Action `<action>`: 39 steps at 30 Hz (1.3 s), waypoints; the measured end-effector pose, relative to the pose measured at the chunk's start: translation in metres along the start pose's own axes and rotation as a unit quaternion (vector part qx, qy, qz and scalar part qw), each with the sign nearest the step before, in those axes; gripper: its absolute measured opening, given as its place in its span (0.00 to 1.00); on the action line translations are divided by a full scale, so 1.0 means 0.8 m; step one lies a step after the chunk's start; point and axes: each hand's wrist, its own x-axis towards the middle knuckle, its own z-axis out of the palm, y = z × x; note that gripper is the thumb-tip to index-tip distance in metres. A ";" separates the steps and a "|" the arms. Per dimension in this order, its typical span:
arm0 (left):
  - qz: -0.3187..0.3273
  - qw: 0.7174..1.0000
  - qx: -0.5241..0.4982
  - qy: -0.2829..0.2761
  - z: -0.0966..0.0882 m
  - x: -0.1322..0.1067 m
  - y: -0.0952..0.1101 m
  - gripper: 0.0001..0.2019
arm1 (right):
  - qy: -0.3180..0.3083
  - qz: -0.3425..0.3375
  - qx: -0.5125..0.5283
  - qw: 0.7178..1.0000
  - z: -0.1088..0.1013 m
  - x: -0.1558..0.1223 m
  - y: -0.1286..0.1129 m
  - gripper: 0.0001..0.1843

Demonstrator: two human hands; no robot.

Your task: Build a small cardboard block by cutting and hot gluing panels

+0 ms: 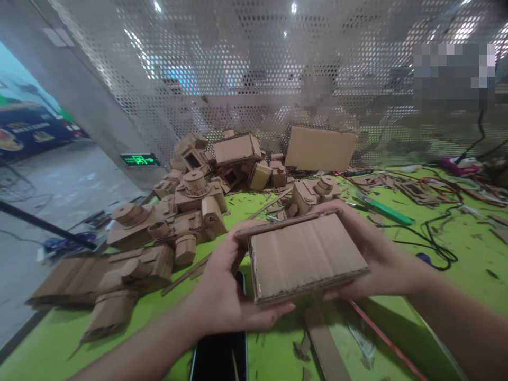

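Both my hands hold a flat rectangular cardboard box [305, 256] above the green table [468, 264]. My left hand [224, 293] grips its left end, thumb under the front edge and fingers curled along the side. My right hand [373, 254] wraps the right end, fingers over the far top edge. A black phone [220, 354] lies on the table right beneath my left wrist.
A heap of cardboard models [174, 217] fills the table's left and back. A loose cardboard sheet [320, 149] leans on the perforated metal screen [254, 69]. A green utility knife [387, 211], black cables [432, 241] and a cardboard strip [325, 344] lie nearby.
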 end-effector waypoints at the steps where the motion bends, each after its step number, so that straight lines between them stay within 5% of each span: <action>1: -0.006 1.000 -0.006 0.006 0.001 -0.003 -0.001 0.41 | -0.001 -0.004 -0.006 1.000 0.000 -0.001 0.000 0.51; 7: -0.030 0.996 -0.087 0.011 0.003 -0.012 -0.006 0.45 | -0.024 -0.027 -0.012 0.999 -0.002 -0.002 0.006 0.49; 13: 0.086 0.994 -0.072 -0.011 -0.003 0.000 -0.025 0.48 | -0.009 -0.027 -0.021 0.999 -0.004 0.001 0.019 0.55; 15: 0.099 0.995 -0.025 0.005 -0.003 0.001 -0.028 0.48 | 0.061 -0.038 -0.005 0.997 0.000 0.004 0.023 0.47; 19: 0.107 0.994 0.023 0.024 0.000 0.000 -0.027 0.49 | 0.207 -0.069 -0.031 0.975 0.007 0.010 0.027 0.12; 21: 0.106 0.993 0.041 0.027 0.002 0.000 -0.024 0.47 | 0.231 -0.071 -0.046 0.969 0.008 0.011 0.027 0.06; 31: 0.093 0.990 0.105 0.023 0.006 -0.001 -0.012 0.42 | 0.250 -0.011 -0.021 0.968 0.023 0.012 0.018 0.06; 39: 0.198 0.954 0.223 -0.016 0.004 -0.001 -0.009 0.36 | 0.256 0.076 0.047 0.963 0.039 0.015 0.019 0.08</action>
